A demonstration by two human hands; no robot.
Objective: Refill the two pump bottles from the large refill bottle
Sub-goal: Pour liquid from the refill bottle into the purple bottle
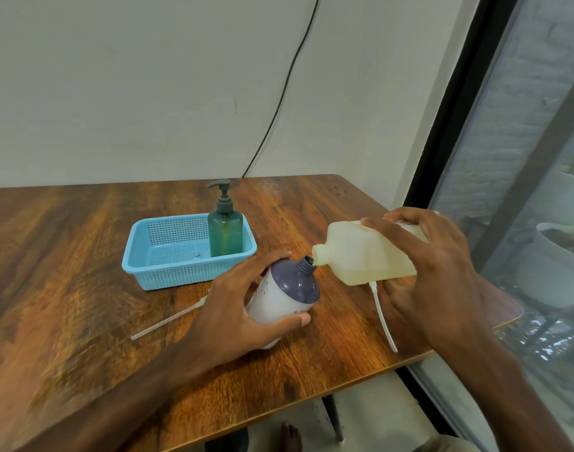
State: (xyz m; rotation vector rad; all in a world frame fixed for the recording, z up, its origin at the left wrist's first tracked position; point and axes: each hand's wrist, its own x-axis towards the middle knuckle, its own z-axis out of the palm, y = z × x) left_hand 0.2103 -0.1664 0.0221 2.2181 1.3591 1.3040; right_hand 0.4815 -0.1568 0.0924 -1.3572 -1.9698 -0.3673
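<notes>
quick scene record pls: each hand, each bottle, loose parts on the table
left hand: grips purple-topped bottle, tilted, neck open, no pump
right hand: holds refill bottle, tipped over, uncapped mouth at that neck
pour: no stream visible
green pump bottle: upright in blue basket, pump on
loose parts: two white tubes lying on wooden table, one each side of the purple-topped bottle

A translucent cream refill bottle [367, 256], uncapped, is held tipped at centre right, its spout at the open neck of a tilted white-and-purple pump bottle [289, 295] at centre. A teal pump bottle [225, 234], pump fitted, is seen upright above them.
</notes>
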